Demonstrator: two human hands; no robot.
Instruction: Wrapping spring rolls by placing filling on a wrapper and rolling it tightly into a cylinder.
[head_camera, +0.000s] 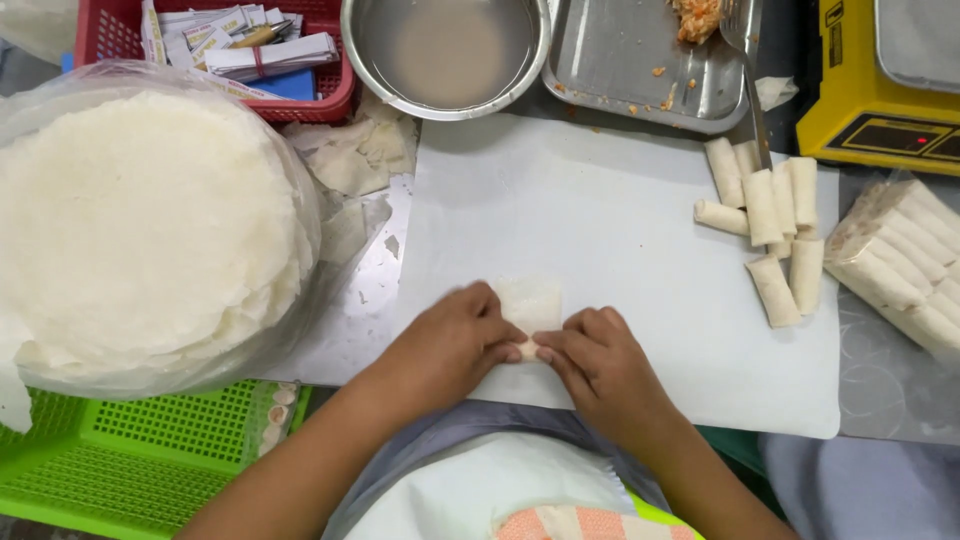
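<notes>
**Roll in progress: one wrapper partly rolled**

A wrapper (530, 305) is being rolled on the white board (620, 250), pinched at its near edge between the left hand (450, 345) and right hand (595, 365), fingertips together. Seven finished rolls (770, 215) are lying to the right; a wrapper stack (140, 220) is waiting unused.

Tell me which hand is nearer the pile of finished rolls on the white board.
Right. The right hand lies on the wrapper, on the side toward the finished rolls; the left hand sits farther left.
</notes>
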